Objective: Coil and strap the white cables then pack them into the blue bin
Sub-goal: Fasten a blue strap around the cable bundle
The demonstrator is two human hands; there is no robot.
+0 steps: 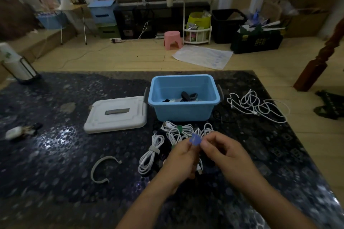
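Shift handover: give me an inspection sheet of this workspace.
Surface: dark pebble-patterned tabletop, glare patches.
Job's things: open blue plastic bin holding dark items; strapped white cable bundle; green-strapped bundle.
Clutter: white bin lid; loose curved grey strap; small items at left edge.
Grips: left hand and right hand pinch a blue strap on a coil.
Cables: uncoiled white cables right of bin.
Surroundings: pink plastic stool, floor clutter.

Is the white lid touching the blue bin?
Cannot tell. In the head view the white lid lies left of the blue bin, its right edge meeting the bin's dark handle without a plain gap.
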